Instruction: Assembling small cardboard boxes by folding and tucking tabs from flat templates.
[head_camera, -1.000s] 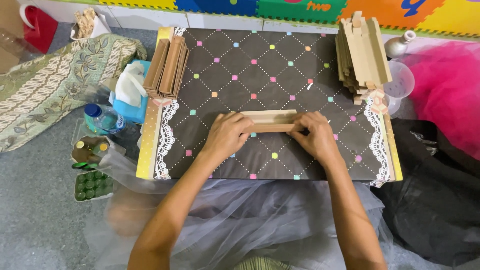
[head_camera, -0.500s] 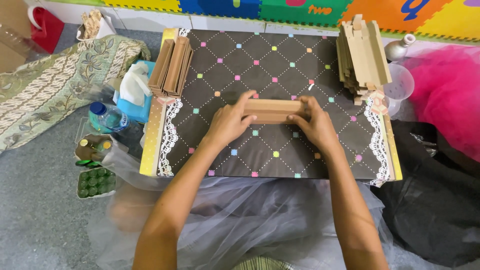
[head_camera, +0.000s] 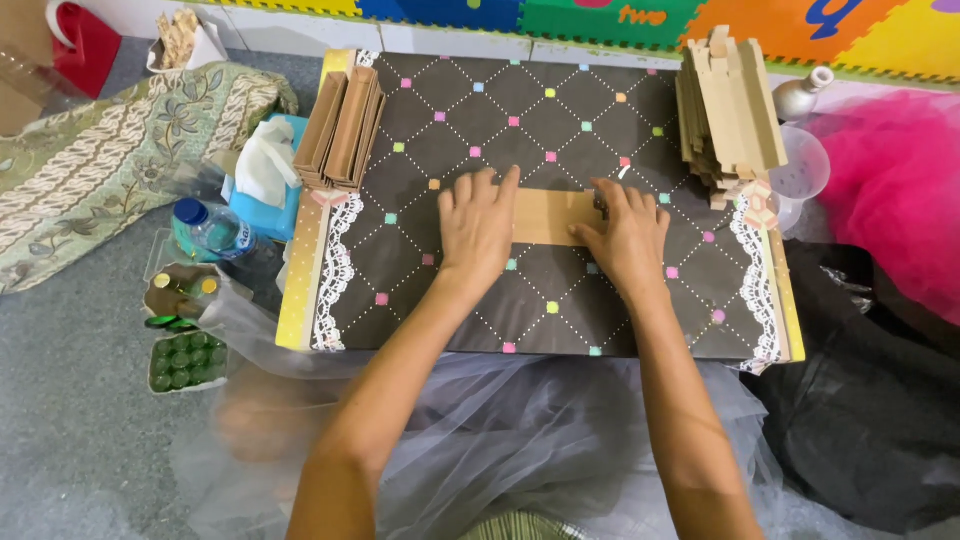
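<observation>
Hands pressing a flat brown cardboard strip (head_camera: 546, 216) at the middle of the frame.
We would keep both palms level and push evenly, so the strip stays flat on the dark dotted tabletop (head_camera: 560, 120). Our left hand (head_camera: 478, 228) lies with its fingers (head_camera: 508, 190) stretched out flat over the strip's left end; our right hand (head_camera: 628, 235) covers the right end, fingers slightly bent, gripping nothing.

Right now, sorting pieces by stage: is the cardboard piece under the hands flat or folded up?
Flat: the cardboard piece lies on the dotted board, left hand and right hand pressing its ends.
</observation>
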